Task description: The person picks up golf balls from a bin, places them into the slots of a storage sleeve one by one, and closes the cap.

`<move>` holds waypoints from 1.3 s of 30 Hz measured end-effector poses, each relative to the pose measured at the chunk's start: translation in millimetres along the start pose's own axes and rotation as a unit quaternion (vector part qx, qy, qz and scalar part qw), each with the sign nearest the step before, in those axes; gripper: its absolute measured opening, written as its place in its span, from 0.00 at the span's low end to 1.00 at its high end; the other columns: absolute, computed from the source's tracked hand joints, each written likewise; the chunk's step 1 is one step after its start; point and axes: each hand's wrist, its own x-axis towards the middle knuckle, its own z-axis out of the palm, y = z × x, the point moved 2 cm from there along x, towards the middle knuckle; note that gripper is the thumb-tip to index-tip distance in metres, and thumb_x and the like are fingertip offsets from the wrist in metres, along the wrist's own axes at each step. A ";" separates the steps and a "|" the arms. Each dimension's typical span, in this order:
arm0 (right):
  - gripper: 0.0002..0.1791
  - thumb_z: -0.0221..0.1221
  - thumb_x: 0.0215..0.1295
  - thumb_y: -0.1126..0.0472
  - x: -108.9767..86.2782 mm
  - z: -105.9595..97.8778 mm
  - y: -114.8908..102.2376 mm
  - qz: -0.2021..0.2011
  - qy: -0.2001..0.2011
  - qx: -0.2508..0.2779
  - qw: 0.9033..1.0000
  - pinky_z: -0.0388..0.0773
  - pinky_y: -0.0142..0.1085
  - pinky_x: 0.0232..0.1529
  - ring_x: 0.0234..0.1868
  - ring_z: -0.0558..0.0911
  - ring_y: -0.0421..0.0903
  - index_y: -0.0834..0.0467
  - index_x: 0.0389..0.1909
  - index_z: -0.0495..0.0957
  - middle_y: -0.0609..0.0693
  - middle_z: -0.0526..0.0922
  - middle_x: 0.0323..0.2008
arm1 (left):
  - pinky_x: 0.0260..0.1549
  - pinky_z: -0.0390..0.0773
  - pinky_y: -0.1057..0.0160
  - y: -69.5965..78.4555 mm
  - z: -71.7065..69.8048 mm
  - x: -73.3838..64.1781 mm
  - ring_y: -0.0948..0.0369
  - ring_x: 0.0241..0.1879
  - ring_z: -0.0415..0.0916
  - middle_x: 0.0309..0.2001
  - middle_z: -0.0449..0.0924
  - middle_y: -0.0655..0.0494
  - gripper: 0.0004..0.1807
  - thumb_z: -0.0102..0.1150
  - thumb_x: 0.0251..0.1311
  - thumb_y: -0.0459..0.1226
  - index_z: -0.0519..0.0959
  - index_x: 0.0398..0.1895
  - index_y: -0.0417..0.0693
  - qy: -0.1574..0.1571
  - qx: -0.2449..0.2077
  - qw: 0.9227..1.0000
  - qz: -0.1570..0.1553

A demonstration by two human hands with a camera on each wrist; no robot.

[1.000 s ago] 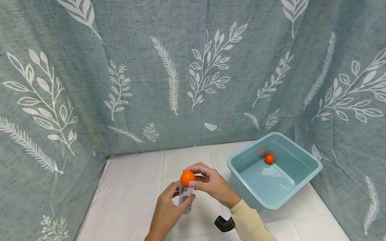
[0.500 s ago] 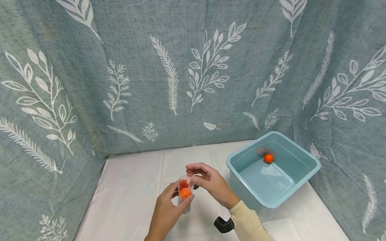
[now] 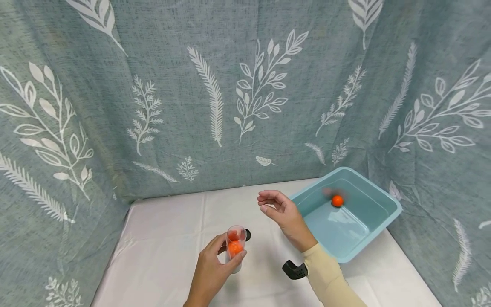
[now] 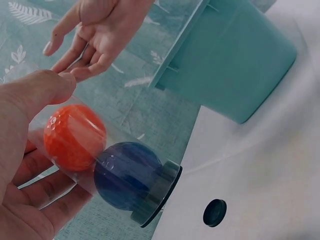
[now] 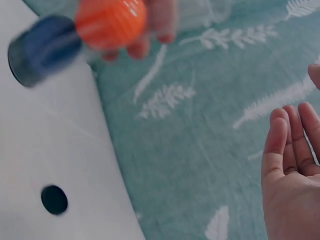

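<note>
My left hand [image 3: 212, 268] holds a clear plastic tube [image 4: 131, 131] upright over the table, thumb on one side and fingers on the other. Inside sits an orange golf ball [image 4: 75, 137], dimples showing. Below it, a dark blue ball [image 4: 127, 175] rests against the tube's dark capped end [image 4: 159, 194]. The tube's top is uncovered. My right hand [image 3: 285, 219] hovers empty between the tube and the bin, its fingers loosely bent. A round black cap [image 4: 215, 213] lies on the white cloth just beyond the tube.
At the right stands a teal plastic bin [image 3: 377, 221] with another orange ball [image 3: 337, 201] inside. A white cloth [image 3: 168, 238] covers the table. Leaf-patterned curtain [image 3: 172, 85] closes off the back and both sides.
The right hand let the orange golf ball drop into the tube, then moved away right towards the bin. The left hand still holds the tube in much the same place.
</note>
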 end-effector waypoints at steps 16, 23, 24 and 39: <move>0.24 0.64 0.71 0.58 21.1 -78.0 -10.6 0.012 0.155 -0.026 0.987 0.74 0.36 0.64 0.61 0.75 0.50 0.63 0.62 0.72 0.57 0.76 0.58 | 0.50 0.83 0.63 -6.7 -1.9 -2.4 0.65 0.45 0.80 0.47 0.81 0.67 0.26 0.78 0.52 0.45 0.82 0.55 0.51 -0.008 -0.010 1.000 0.005; 0.23 0.62 0.72 0.55 28.2 -118.0 -10.5 0.005 0.246 -0.054 0.968 0.74 0.32 0.60 0.59 0.75 0.45 0.60 0.62 0.73 0.51 0.76 0.56 | 0.50 0.83 0.60 -9.3 -0.3 -3.5 0.63 0.45 0.81 0.49 0.82 0.64 0.27 0.78 0.53 0.44 0.82 0.56 0.50 -0.012 -0.009 1.000 -0.016; 0.23 0.62 0.72 0.55 28.7 -122.8 -8.3 0.008 0.259 -0.058 0.964 0.74 0.31 0.59 0.58 0.75 0.44 0.60 0.63 0.73 0.51 0.76 0.56 | 0.50 0.83 0.60 -9.9 0.0 -3.6 0.63 0.45 0.81 0.49 0.82 0.63 0.27 0.78 0.53 0.44 0.82 0.56 0.50 -0.013 -0.009 1.000 -0.018; 0.26 0.62 0.70 0.63 26.8 -168.5 34.9 0.102 0.470 -0.077 0.873 0.75 0.22 0.32 0.42 0.74 0.39 0.69 0.65 0.70 0.55 0.73 0.52 | 0.50 0.83 0.57 -16.8 2.6 -4.5 0.61 0.46 0.81 0.49 0.82 0.61 0.28 0.77 0.54 0.49 0.82 0.56 0.48 -0.019 -0.018 0.999 -0.031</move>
